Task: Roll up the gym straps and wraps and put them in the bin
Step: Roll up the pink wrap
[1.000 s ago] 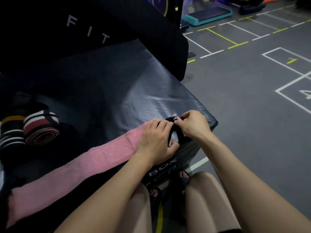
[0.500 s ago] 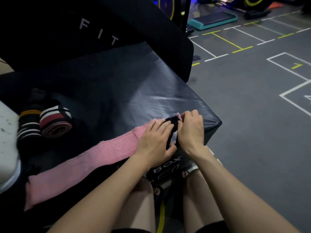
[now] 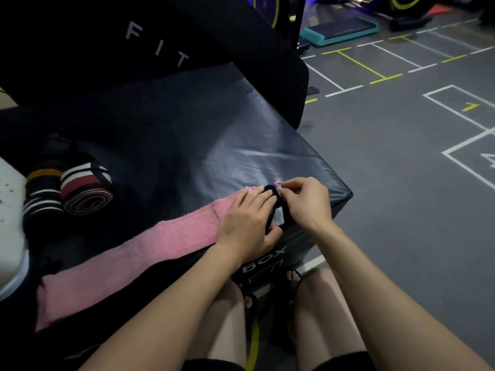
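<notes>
Forearms, two, reaching from the near edge of the frame over bare knees to the near right corner of the plyo box (image 3: 187, 135), a black padded block lettered BOX on its front face.

Item 1: pink wrap (image 3: 150, 250), one, unrolled, lying flat along the box's near edge from the near left side to the near right corner. Laid out straight, probably so it winds evenly from one end.

Item 2: black end piece (image 3: 272, 192), one, at the wrap's right end; looks like a closure tab or loop, too dark to say which.

Item 3: left hand (image 3: 246, 223), fingers together and extended, pressing flat on the wrap just beside the black end, thumb tucked against the front edge. Judged to be pinning the cloth so it does not slide.

Item 4: right hand (image 3: 308, 202), fingers curled, pinching the black end at the corner, apparently to start the first tight turn.

Item 5: rolled wraps (image 3: 85, 191), two, striped, touching side by side near the box's left edge; judged finished and awaiting the bin.

Item 6: white object (image 3: 10, 210), one, at the far left edge; possibly the bin, cannot tell.

Item 7: black pad (image 3: 160, 44), one, lettered FIT, leaning behind the box's far edge.

Item 8: gym floor (image 3: 401, 156), grey, with white and yellow lines.
</notes>
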